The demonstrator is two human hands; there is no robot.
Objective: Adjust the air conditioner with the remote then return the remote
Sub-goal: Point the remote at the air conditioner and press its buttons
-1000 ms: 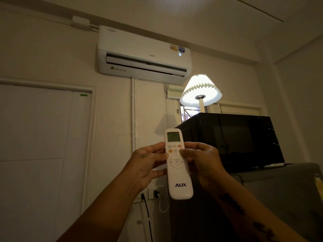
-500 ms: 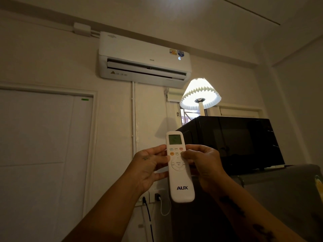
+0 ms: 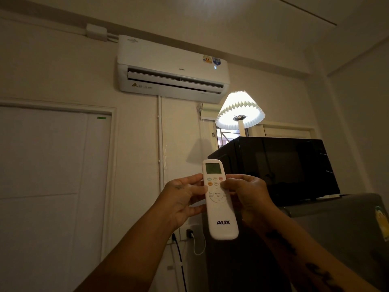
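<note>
Pinching the upper half of the slim white plastic remote (image 3: pixel 219 197) from both sides, the two hands hold it upright between them: the left hand (image 3: pixel 183 199) wraps its fingers behind the casing with the thumb laid along the left edge, and the right hand (image 3: pixel 246 194) closes on the right edge, its thumb tip resting over the small coloured buttons just below the lit green screen. Both hands are closed on the remote, neither is spread.

Above and beyond the hands, high on the cream wall, hangs the white wall-mounted air conditioner (image 3: pixel 172 68), its louvre open and a pale digit glowing at its right end. A second ago that display read as a different figure, and the remote has sunk slightly lower and nearer while the thumb kept its place on the buttons; I judge that a press has registered and the setting is mid-adjustment, so returning the remote is yet to come.

Just beyond the right hand sits a black glass-fronted microwave (image 3: pixel 280 169), with a lit pleated white lamp (image 3: pixel 240 110) standing above it.
</note>
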